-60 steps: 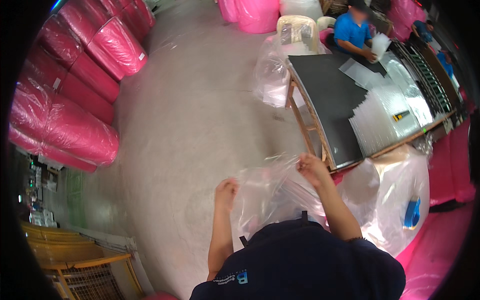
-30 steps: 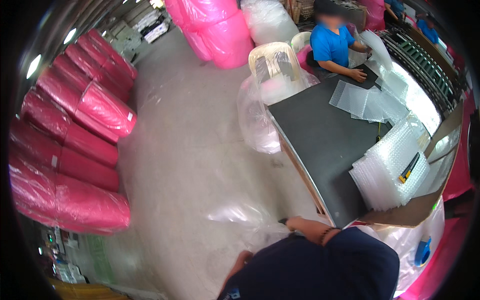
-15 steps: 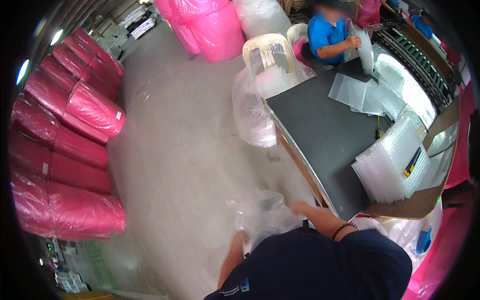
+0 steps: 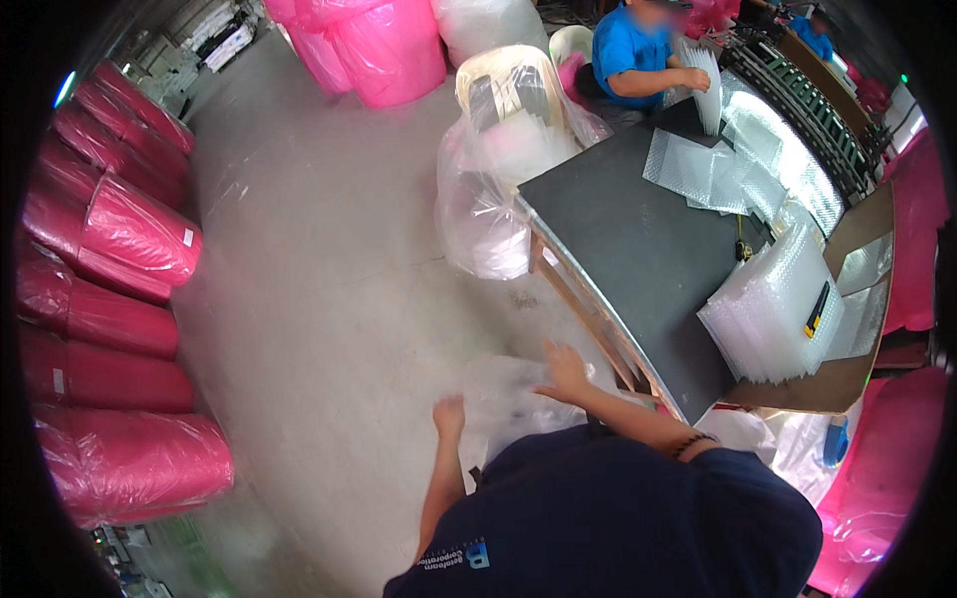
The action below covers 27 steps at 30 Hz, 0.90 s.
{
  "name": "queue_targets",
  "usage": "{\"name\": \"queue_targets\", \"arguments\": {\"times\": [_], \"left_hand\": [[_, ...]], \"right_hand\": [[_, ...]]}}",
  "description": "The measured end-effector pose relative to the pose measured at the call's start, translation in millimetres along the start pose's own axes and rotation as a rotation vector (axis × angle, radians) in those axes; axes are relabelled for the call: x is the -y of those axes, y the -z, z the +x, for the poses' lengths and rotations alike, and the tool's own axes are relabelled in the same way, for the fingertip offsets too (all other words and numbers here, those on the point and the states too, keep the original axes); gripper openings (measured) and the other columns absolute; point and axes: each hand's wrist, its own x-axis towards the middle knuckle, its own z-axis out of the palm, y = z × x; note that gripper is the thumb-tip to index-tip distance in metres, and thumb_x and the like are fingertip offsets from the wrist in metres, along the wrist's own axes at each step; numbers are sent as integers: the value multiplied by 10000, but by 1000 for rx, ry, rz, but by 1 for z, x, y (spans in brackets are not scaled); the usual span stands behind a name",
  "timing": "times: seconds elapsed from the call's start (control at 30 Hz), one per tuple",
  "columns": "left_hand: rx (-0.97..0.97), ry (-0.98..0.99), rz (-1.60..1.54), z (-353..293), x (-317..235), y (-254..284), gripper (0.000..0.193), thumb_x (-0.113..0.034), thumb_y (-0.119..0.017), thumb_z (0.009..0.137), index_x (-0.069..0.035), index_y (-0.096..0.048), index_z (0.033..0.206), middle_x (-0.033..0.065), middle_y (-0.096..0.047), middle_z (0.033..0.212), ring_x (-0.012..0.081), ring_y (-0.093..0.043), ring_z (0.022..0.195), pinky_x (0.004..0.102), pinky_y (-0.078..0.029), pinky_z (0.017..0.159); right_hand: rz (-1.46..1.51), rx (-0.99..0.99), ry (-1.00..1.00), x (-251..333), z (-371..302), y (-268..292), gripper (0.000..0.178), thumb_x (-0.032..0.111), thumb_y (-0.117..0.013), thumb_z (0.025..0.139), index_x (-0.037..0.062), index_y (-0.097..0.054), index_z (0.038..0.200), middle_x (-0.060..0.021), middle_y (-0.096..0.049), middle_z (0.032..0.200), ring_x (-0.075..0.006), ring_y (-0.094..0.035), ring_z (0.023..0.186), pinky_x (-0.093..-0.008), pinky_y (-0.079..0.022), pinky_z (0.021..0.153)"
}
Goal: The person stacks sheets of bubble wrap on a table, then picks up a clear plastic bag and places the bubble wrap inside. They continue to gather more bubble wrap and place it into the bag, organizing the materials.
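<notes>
A clear plastic bag (image 4: 503, 394) hangs in front of my body, low beside the near corner of the table. My left hand (image 4: 449, 414) is closed at its left edge, with the bag's film beside the fingers. Over the bag's right side is my right hand (image 4: 566, 374), its thumb stretched out apart from the fingers. Part of the bag is hidden behind my navy shirt. On the dark-topped table (image 4: 638, 239) to my right stands a stack of bubble-wrap pouches (image 4: 768, 309), with a yellow and black utility knife (image 4: 817, 309) lying on it.
Across the table a person in blue (image 4: 633, 60) holds several pouches upright. Loose bubble-wrap sheets (image 4: 683, 167) and a tape measure (image 4: 743, 249) lie on the tabletop. A plastic-draped chair (image 4: 508, 85) stands beyond its left edge. Wrapped red rolls (image 4: 130, 453) line the left side.
My left hand has moved up and left, and my right hand has risen with its fingers spreading. The bag has shifted up with them. The view has turned slightly.
</notes>
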Motion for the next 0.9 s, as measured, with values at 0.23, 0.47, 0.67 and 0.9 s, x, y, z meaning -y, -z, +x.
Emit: {"name": "queue_targets", "arguments": {"times": [0.23,0.47,0.67,0.9], "left_hand": [[119,-526,8,-43,-148,221,239,-183,-675,719,20,-615,831,181,-622,807,260,-605,736,385,-462,663],[-501,-234,-127,-34,-155,183,954,-285,-773,626,-56,-213,1363,133,-438,1291,284,-461,1122,551,-372,824],[-398,-152,-926,95,-79,170,468,-106,-667,710,-30,-535,1153,129,-488,1218,216,-573,910,340,-469,774],[337,-681,-270,20,-144,167,559,-243,-679,727,-15,-494,1203,186,-456,1279,286,-452,1131,393,-367,953]], "right_hand": [[-120,121,278,34,160,42,672,219,-682,670,128,-398,1273,-204,-466,1239,-344,-450,1146,-489,-347,915],[679,-179,-53,201,83,78,389,79,-599,691,5,-481,1053,-232,-545,962,-378,-551,904,-406,-430,745],[391,-122,295,215,27,161,462,168,-692,694,13,-469,1067,-190,-576,878,-325,-567,838,-372,-434,737],[-35,-958,-306,-33,110,168,223,76,-496,770,19,-626,941,-180,-618,802,-306,-620,701,-399,-515,658]]}}
